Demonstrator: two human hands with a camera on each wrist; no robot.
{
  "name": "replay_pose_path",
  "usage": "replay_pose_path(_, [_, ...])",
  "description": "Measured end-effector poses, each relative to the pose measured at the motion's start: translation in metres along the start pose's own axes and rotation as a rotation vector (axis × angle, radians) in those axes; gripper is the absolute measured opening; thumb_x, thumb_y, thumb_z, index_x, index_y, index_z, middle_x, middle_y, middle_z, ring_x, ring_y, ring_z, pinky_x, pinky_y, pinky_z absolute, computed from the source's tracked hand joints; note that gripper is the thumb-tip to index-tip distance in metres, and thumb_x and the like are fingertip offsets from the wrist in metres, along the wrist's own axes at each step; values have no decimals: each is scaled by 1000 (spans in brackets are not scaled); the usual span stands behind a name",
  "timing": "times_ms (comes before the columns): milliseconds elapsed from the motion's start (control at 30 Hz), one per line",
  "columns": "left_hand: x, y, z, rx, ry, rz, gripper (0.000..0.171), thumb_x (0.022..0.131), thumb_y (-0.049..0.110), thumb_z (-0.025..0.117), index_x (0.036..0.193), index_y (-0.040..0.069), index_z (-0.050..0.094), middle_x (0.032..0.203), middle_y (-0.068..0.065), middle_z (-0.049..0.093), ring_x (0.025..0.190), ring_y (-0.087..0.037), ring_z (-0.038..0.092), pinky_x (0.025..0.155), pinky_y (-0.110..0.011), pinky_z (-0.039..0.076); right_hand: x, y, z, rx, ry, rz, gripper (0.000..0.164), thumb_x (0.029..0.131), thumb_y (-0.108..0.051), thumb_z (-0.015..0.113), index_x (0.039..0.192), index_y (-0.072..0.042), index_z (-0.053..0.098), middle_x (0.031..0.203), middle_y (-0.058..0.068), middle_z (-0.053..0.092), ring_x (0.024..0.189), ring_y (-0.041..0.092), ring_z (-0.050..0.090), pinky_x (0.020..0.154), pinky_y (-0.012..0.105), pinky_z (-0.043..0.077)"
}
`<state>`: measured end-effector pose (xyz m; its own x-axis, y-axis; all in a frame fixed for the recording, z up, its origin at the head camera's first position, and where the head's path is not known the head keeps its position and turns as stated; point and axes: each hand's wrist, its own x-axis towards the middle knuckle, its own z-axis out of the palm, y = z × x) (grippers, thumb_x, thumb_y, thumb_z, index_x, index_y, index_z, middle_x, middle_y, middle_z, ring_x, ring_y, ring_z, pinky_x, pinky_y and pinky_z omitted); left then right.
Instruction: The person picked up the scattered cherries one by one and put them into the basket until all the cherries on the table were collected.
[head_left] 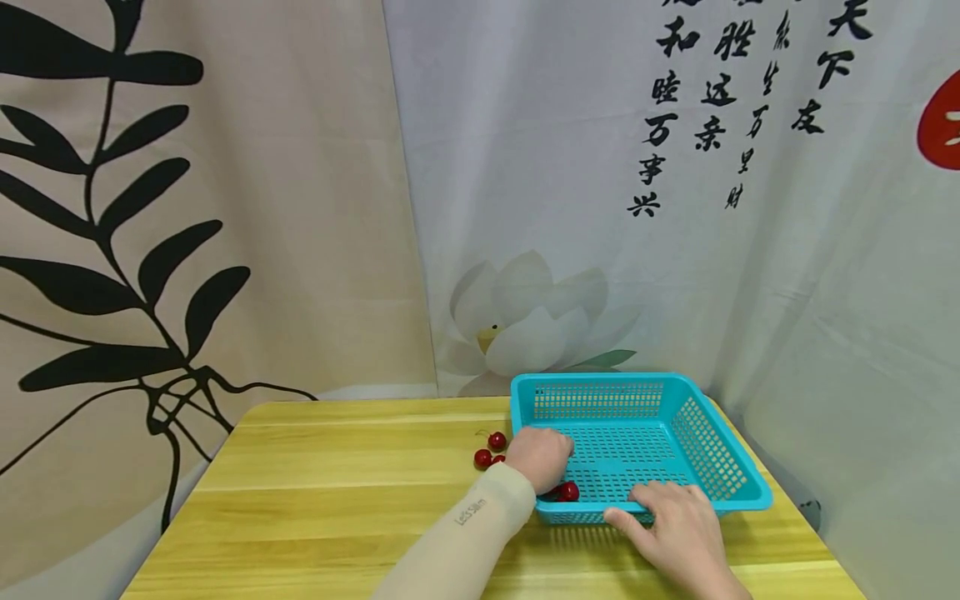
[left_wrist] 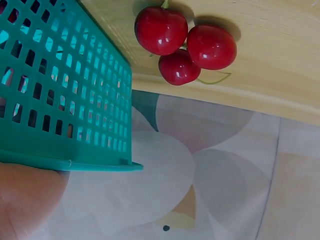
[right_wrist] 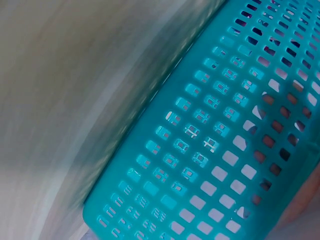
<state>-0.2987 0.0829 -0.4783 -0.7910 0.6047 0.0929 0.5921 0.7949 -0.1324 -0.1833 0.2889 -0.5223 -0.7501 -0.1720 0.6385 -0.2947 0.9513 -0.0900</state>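
A blue plastic basket [head_left: 727, 502] with slotted walls sits on the wooden table. Across its left rim reaches my left hand [head_left: 538, 458], its fingers bent down inside; whether they hold anything is hidden. Below that hand, red cherries [head_left: 568, 492] lie in the basket's near left corner. Three more cherries [left_wrist: 211, 47] with stems cluster on the table just outside the left wall. My right hand [head_left: 678, 529] grips the front rim, fingers over the edge and thumb outside. In the right wrist view the basket wall [right_wrist: 200, 120] fills much of the frame.
The wooden table [head_left: 322, 483] extends to the left of the basket. Behind it hangs a light curtain [head_left: 315, 208] printed with dark leaves, a pale flower and black characters. The basket stands near the table's right edge.
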Motion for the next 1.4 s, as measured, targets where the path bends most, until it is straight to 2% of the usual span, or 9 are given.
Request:
replay_pose_path(333, [1, 1, 1, 77, -16, -3, 30, 105, 33, 68, 77, 23, 71, 68, 7, 65, 60, -8, 53, 62, -25, 56, 0, 1, 1, 12, 31, -21, 34, 79, -59, 87, 79, -29, 70, 72, -16, 61, 62, -2, 46, 65, 26, 36])
replay_pose_path(533, [2, 2, 3, 69, -26, -6, 31, 105, 33, 69, 75, 23, 71, 67, 7, 64, 59, -8, 53, 61, -25, 55, 0, 1, 1, 15, 33, -19, 35, 79, -59, 87, 77, -31, 67, 70, -18, 59, 61, -5, 40, 64, 25, 33])
replay_pose_path(867, [3, 1, 7, 59, -18, 5, 31, 103, 35, 72, 74, 24, 71, 66, 8, 64, 59, -7, 53, 58, -25, 54, -1, 0, 0, 2, 16, -11, 33, 79, -60, 86, 77, -32, 68, 71, -19, 58, 61, -4, 42, 64, 25, 34])
replay_pose_path(967, [2, 0, 7, 14, -12, 5, 26, 102, 37, 73, 78, 26, 73, 72, 10, 69, 62, -6, 55, 61, -24, 54, 0, 0, 0, 3, 13, -13, 33, 79, -60, 86, 78, -32, 69, 72, -19, 60, 61, -3, 45, 64, 25, 35])
replay_pose_path(1067, [-1, -3, 7, -71, 56, 15, 18, 102, 36, 74, 86, 28, 79, 80, 13, 74, 67, -4, 60, 65, -23, 56, 0, -1, -1, -1, 4, -11, 32, 80, -61, 86, 78, -33, 69, 72, -20, 59, 61, -2, 45, 64, 25, 35])
replay_pose_path(1267, [-11, -10, 8, -246, 365, 62, 18, 103, 30, 72, 88, 26, 81, 84, 14, 76, 77, -6, 63, 79, -23, 56, 0, -2, -2, -17, -19, 6, 33, 80, -62, 85, 77, -34, 68, 71, -22, 56, 60, -2, 44, 63, 24, 33])
replay_pose_path(1333, [-17, -13, 8, -292, 418, 58, 16, 104, 30, 71, 92, 26, 81, 89, 13, 77, 82, -8, 62, 84, -24, 56, 0, -2, -2, -17, -21, 5, 33, 80, -62, 85, 78, -33, 69, 71, -20, 59, 61, 0, 48, 63, 24, 33])
replay_pose_path(1400, [-24, -18, 9, -331, 445, 52, 13, 104, 30, 71, 98, 25, 80, 96, 13, 77, 87, -8, 62, 88, -25, 56, -1, -3, -2, -19, -20, 5, 34, 80, -61, 85, 79, -31, 71, 74, -17, 64, 62, 2, 53, 63, 24, 35])
